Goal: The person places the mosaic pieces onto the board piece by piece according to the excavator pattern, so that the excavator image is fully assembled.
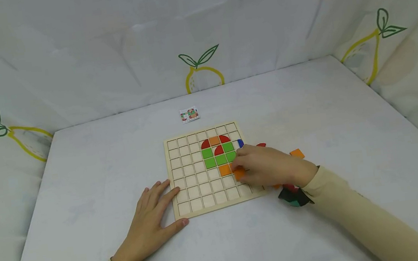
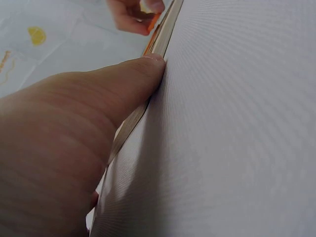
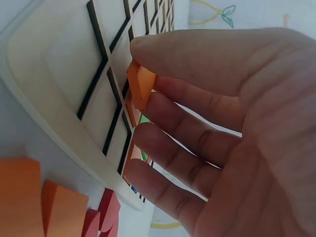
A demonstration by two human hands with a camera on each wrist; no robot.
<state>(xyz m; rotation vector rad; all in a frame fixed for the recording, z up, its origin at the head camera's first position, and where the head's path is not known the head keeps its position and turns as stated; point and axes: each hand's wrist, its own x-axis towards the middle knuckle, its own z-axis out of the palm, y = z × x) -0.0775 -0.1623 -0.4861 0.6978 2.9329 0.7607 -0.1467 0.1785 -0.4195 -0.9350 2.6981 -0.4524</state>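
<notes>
A wooden grid board [image 1: 197,212] lies on the white table, divided into small square cells. My right hand [image 1: 266,165] is over its right side, pinching an orange square tile [image 3: 141,84] between thumb and fingers, just off the board's surface in the right wrist view. Green square tiles [image 1: 221,159], red quarter-round tiles [image 1: 224,138] and an orange tile [image 1: 225,170] fill cells nearby. A blue piece [image 1: 240,143] shows beside the right hand. My left hand [image 1: 147,220] lies with spread fingers at the board's left edge; its thumb [image 2: 140,74] touches the board's side.
A small printed pattern card [image 1: 189,114] lies behind the board. Loose orange pieces [image 3: 64,210] and red pieces [image 3: 107,212] lie right of the board, partly hidden by the right arm. Another orange tile [image 1: 297,153] lies farther right. Lemon-print cloth [image 1: 258,20] hangs around the table.
</notes>
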